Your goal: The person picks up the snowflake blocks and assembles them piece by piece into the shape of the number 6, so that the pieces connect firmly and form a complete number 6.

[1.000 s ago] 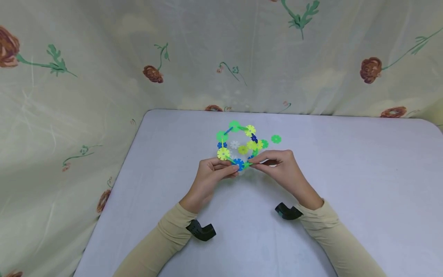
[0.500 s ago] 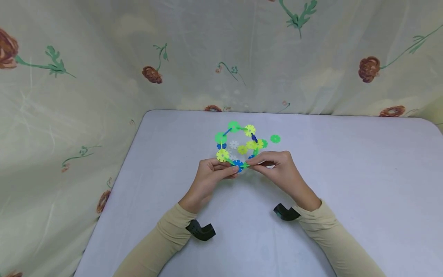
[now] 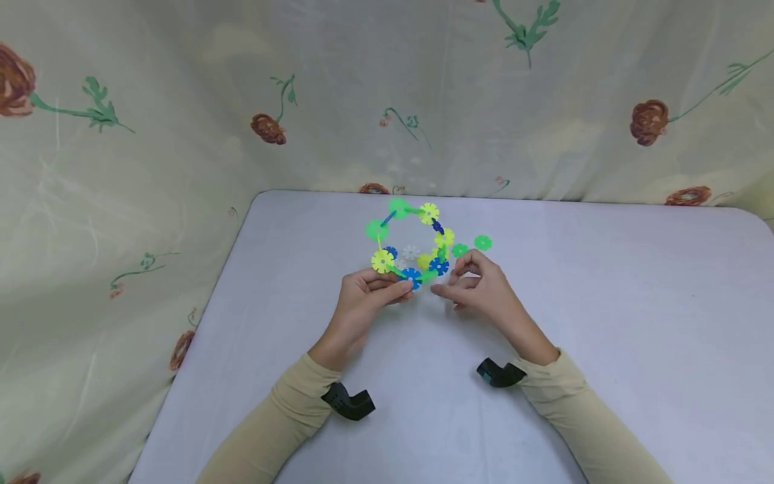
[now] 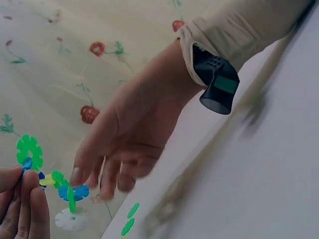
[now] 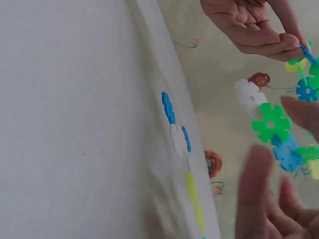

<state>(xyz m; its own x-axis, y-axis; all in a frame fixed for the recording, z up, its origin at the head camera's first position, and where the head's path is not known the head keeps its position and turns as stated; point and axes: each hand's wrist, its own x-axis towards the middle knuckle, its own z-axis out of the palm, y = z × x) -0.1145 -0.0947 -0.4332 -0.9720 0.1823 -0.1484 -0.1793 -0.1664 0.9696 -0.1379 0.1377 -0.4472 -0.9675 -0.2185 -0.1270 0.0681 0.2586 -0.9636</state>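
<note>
In the head view a ring of slotted plastic snowflake discs (image 3: pixel 383 261), green, yellow and blue, is raised off the table. My left hand (image 3: pixel 363 302) pinches a blue disc (image 3: pixel 412 278) at the near side of the ring. My right hand (image 3: pixel 486 296) is beside the ring's right side, fingers bent and apart, with nothing between them. The right wrist view has a white disc (image 5: pixel 249 94) against a green disc (image 5: pixel 271 123), seemingly joined to it, close to the right fingers (image 5: pixel 255 189).
On the white table (image 3: pixel 574 302) lie loose discs: green discs (image 3: pixel 482 243) right of the ring, plus a white disc (image 3: pixel 411 252) and a yellow disc (image 3: pixel 424 261) seen through and behind it. A flower-printed curtain (image 3: pixel 338 101) hangs along the back and left sides.
The right hand has let go of the green disc on the ring and drawn slightly back. The left hand has shifted the ring up and a little left.
</note>
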